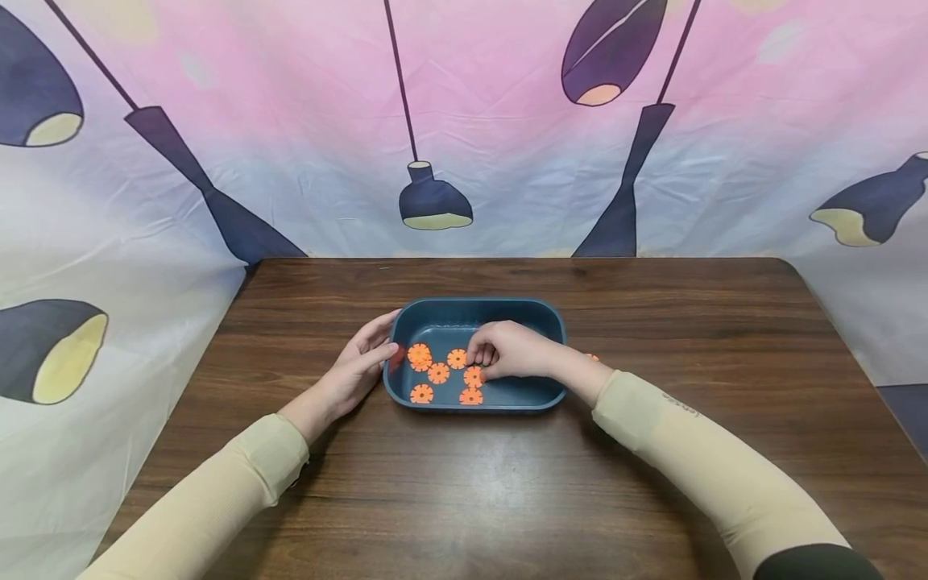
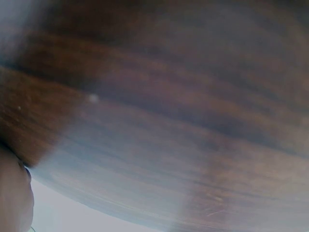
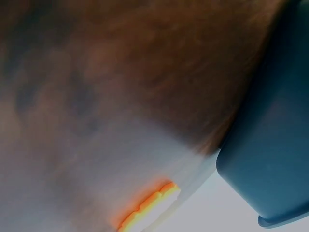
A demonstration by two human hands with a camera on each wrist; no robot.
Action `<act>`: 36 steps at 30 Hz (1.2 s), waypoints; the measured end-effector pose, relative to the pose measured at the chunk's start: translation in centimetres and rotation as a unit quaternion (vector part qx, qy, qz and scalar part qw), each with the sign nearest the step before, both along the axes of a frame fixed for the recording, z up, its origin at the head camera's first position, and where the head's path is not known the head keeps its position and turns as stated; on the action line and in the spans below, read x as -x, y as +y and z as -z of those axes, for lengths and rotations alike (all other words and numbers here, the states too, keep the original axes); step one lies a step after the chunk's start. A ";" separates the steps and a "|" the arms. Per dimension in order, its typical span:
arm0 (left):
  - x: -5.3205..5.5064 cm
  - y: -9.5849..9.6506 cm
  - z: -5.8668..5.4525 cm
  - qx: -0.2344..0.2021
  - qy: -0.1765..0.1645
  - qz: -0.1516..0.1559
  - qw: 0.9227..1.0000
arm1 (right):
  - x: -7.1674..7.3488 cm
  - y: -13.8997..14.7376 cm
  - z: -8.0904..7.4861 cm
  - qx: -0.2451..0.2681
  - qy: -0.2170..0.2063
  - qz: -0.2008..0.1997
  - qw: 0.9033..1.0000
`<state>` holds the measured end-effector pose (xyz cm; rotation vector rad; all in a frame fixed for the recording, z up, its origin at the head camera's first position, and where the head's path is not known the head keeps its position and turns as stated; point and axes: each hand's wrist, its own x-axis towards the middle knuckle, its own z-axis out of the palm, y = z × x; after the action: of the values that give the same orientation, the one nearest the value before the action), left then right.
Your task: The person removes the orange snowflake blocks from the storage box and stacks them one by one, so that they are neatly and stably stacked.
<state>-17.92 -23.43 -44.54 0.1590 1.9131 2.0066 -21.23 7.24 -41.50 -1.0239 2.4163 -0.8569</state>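
Note:
A dark blue rectangular basin (image 1: 507, 407) sits on the table, holding several orange notched plastic discs (image 1: 438, 373). My left hand (image 1: 355, 366) grips its left wall, thumb at the rim and fingers along the outside. Inside, my right hand (image 1: 518, 350) has bent fingers and pinches an orange disc (image 1: 474, 377) near the middle; the hand partly covers it. Outside the basin, beyond the right wrist, another orange disc (image 1: 593, 356) shows in part. The right wrist view catches the basin's outer wall (image 3: 270, 159) and an orange disc (image 3: 149, 208) on the table.
The brown wooden table (image 1: 464, 483) extends around the basin. A patterned cloth (image 1: 478, 97) with printed lamps hangs behind its far edge and at the sides. In the left wrist view, blurred tabletop (image 2: 154, 111) fills most of the picture.

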 end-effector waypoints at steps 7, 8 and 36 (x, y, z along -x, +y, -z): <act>0.0 0.1 0.0 0.000 -0.003 -0.002 1.000 | -0.2 -0.2 0.2 -0.022 0.033 -0.011 0.999; 0.0 0.1 0.0 0.000 -0.003 -0.002 1.000 | -0.2 -0.2 0.2 -0.023 0.033 -0.012 0.999; -0.2 0.1 -0.1 0.000 0.002 -0.004 1.000 | 0.5 1.5 -1.8 0.047 -0.005 -0.001 0.999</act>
<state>-17.72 -23.30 -44.41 0.1558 1.9207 2.0128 -21.70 8.78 -39.66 -1.0520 2.3857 -0.9815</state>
